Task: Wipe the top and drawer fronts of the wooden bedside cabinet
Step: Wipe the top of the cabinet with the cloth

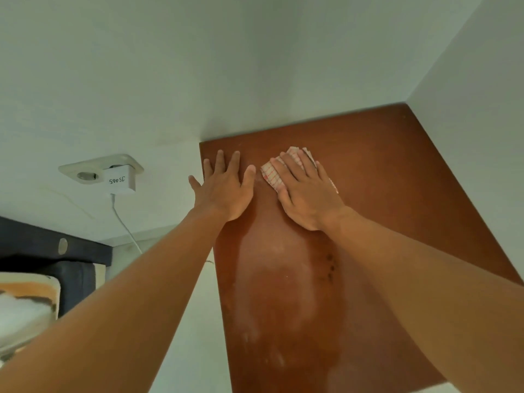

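Note:
The reddish-brown wooden top of the bedside cabinet [382, 180] fills the right half of the head view, pushed into a corner of white walls. My left hand [225, 188] lies flat with spread fingers on the top's far left edge. My right hand [306, 191] presses flat on a folded white cloth with red checks [270, 173], near the back of the top. Only the cloth's edges show around my fingers. A damp, streaked patch covers the middle of the top. The drawer fronts are out of view.
A wall socket [85, 175] with a white charger [119, 180] and its trailing cable [124, 225] sits on the wall to the left. A dark bed frame [51, 251] and a pillow [25, 304] lie at the lower left.

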